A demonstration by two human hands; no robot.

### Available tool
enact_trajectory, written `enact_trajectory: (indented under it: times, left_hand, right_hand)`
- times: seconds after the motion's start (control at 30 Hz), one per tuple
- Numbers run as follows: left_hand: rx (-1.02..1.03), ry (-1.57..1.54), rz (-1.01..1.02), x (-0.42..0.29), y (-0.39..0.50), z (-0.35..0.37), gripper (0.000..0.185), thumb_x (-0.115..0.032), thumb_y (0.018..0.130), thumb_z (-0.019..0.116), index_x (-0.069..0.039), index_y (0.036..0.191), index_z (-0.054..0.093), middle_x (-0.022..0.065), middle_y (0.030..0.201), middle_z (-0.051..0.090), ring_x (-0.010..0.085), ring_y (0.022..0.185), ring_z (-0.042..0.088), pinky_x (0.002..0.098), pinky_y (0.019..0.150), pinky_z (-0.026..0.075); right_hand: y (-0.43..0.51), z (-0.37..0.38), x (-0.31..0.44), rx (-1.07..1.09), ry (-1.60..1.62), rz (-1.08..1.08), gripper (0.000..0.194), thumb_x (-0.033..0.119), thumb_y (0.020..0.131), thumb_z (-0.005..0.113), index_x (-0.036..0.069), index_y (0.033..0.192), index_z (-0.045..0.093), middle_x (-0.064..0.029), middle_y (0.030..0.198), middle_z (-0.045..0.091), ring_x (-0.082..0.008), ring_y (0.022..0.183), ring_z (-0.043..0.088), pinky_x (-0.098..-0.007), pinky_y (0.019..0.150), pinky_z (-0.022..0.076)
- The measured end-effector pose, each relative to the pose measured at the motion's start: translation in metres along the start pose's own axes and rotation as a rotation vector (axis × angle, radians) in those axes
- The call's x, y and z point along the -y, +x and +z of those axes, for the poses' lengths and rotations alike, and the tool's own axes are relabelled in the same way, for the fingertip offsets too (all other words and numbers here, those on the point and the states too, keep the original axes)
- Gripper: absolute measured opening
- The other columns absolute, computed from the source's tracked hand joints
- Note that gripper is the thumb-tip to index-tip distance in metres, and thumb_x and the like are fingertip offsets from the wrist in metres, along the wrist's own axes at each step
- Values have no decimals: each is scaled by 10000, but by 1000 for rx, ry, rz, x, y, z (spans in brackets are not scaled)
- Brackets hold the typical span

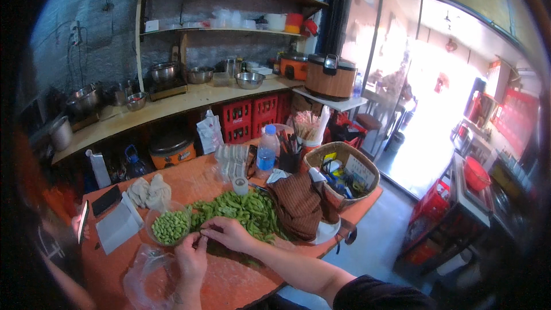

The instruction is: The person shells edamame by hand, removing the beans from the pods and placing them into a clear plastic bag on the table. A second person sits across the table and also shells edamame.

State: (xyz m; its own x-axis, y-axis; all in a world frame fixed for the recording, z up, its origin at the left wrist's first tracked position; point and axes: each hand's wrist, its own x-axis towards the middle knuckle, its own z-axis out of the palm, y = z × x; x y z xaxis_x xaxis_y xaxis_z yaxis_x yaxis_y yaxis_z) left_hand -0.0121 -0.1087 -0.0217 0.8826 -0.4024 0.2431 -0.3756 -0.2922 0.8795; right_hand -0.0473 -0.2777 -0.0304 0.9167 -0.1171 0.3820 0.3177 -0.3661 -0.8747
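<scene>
My left hand (192, 255) and my right hand (226, 233) meet at the fingertips just right of a clear plastic bowl. Both pinch something small, probably a bean pod, mostly hidden by the fingers. Shelled green beans (170, 227) fill much of the bowl (150, 224). Behind my right hand a heap of green bean pods (245, 211) spreads over the orange tabletop (232, 284). A crumpled clear plastic bag (148, 282) lies left of my left forearm.
A brown striped cloth (297, 202) and a wicker basket (372, 172) of odds and ends stand right of the pods. Behind are a bottle of blue liquid (267, 153) and a tape roll (240, 185). At left, another person's hand (82, 226) holds a phone near a white paper (119, 227).
</scene>
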Motion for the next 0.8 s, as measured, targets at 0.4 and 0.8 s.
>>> enact_trajectory:
  times: [0.4,0.8]
  left_hand:
    - [-99,170,217,6,1,2,154,-22,779,727,28,913,670,199,856,667,380,789,649,437,727,511]
    - [-29,96,119,5,-4,5,150,7,742,724,51,878,677,208,793,669,378,734,656,417,698,514]
  right_hand:
    - [-2,-6,2,113,-169,-149,182,155,926,642,-9,989,689,-166,913,682,-316,822,669,-371,753,535]
    - [-1,-15,-4,191,-214,-104,228,205,860,646,-10,922,687,-195,816,666,-360,732,651,-411,686,523]
